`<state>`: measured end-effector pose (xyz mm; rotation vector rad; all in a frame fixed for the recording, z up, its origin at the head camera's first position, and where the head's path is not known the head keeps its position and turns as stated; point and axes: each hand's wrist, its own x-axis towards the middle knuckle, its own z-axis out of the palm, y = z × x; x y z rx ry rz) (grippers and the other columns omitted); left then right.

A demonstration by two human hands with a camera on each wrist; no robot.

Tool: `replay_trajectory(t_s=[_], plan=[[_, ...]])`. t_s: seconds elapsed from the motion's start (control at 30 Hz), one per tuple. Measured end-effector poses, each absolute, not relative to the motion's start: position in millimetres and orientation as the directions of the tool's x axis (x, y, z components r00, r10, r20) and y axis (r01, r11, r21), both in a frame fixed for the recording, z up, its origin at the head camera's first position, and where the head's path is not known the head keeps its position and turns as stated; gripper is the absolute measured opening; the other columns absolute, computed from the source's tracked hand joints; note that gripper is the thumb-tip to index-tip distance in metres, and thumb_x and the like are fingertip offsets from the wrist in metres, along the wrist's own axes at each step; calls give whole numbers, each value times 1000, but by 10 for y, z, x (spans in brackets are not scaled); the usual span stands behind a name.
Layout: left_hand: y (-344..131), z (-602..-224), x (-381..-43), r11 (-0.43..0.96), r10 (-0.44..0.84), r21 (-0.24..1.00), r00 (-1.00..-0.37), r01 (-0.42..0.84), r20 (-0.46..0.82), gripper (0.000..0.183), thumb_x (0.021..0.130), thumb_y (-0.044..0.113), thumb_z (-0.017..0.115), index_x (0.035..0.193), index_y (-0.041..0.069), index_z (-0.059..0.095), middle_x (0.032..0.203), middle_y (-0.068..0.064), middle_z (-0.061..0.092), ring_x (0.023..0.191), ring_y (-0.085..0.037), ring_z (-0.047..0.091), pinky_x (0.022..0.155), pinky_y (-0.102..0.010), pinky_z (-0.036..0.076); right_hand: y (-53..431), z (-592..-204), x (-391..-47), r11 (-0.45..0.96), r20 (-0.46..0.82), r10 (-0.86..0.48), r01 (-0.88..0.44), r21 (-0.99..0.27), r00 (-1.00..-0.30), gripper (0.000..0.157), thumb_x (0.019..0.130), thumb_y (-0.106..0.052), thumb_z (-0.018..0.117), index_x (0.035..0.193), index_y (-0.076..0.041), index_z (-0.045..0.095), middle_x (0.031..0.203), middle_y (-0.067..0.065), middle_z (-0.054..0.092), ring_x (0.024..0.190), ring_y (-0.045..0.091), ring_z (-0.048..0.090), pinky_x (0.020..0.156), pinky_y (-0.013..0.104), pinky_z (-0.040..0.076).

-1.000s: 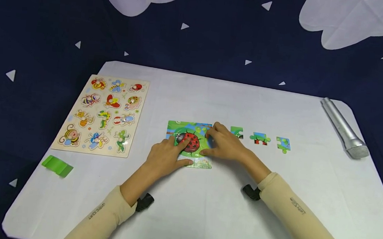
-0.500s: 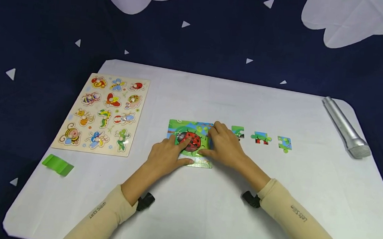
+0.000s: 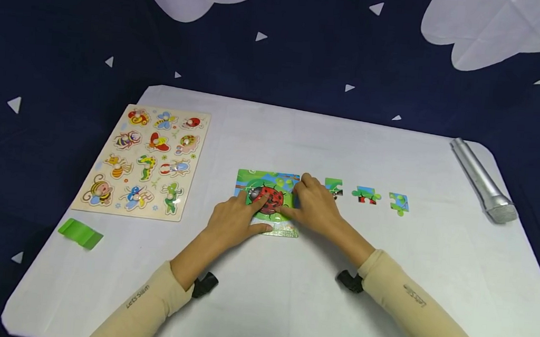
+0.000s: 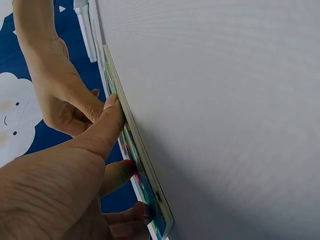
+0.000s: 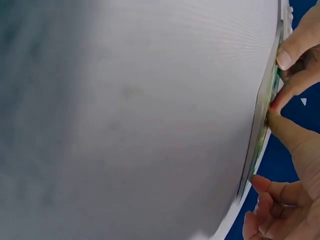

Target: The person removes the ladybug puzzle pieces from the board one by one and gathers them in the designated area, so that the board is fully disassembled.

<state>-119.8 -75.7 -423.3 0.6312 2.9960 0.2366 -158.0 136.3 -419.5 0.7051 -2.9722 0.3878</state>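
A ladybug jigsaw puzzle [image 3: 279,177] lies in a shallow tray at the middle of the white table. My left hand [image 3: 232,219] rests on its left side, forefinger on the ladybug and thumb by the front edge. My right hand [image 3: 318,206] holds the puzzle's right side, its thumb on the picture and its bent fingers at the right edge. The wrist views show the puzzle nearly edge-on; my left thumb [image 4: 112,117] and right thumb [image 5: 282,125] touch it. Loose jigsaw pieces lie to the right: a green one [image 3: 333,184], a red-and-green one [image 3: 366,193] and a blue-green one [image 3: 399,202].
A wooden insect peg puzzle [image 3: 144,161] lies on the left of the table, with a green strip [image 3: 81,233] in front of it. At the far right lies a silver microphone [image 3: 483,180]. A dark blue cloth with white shapes [image 3: 307,60] hangs behind.
My right thumb has slid slightly left across the puzzle, closer to the ladybug. My left hand keeps its place, and the loose pieces lie as before.
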Motion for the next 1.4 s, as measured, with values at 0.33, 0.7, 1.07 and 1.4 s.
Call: replay_trajectory(t_s=[0.33, 0.7, 1.07, 1.4], plan=[[-729, -4238, -1202, 896, 421, 171, -906, 410, -33, 76, 84, 68, 62, 145, 24, 53, 120, -26, 61, 79, -32, 66, 54, -39, 50, 1390, -4175, -1627, 838, 148, -467, -490, -242, -872, 55, 76, -47, 84, 103, -1, 69, 91, 8, 49, 69, 18, 46, 60, 33, 46], [-711, -4218, -1211, 899, 413, 179, -910, 400, -38, 75, 84, 68, 62, 146, 26, 52, 126, -27, 58, 81, -33, 66, 55, -40, 52, 1356, -4098, -1672, 833, 49, -469, -460, -308, -882, 43, 78, -37, 82, 101, -1, 74, 101, 8, 55, 79, 17, 53, 65, 31, 51], [-714, -4214, -1206, 900, 405, 205, -912, 385, -66, 76, 85, 68, 62, 146, 25, 51, 125, -27, 58, 86, -35, 66, 59, -43, 53, 1519, -4076, -1669, 776, 59, -532, -514, -364, -845, 41, 76, -34, 79, 102, -3, 73, 98, 5, 51, 77, 15, 49, 64, 30, 46], [-765, -4226, -1200, 897, 406, 220, -911, 384, -66, 76, 84, 68, 62, 146, 24, 52, 125, -28, 58, 88, -36, 66, 61, -45, 53, 2060, -3996, -1510, 769, 35, -517, -482, -420, -856, 40, 74, -29, 83, 105, -6, 72, 98, 3, 50, 80, 15, 47, 65, 31, 41]])
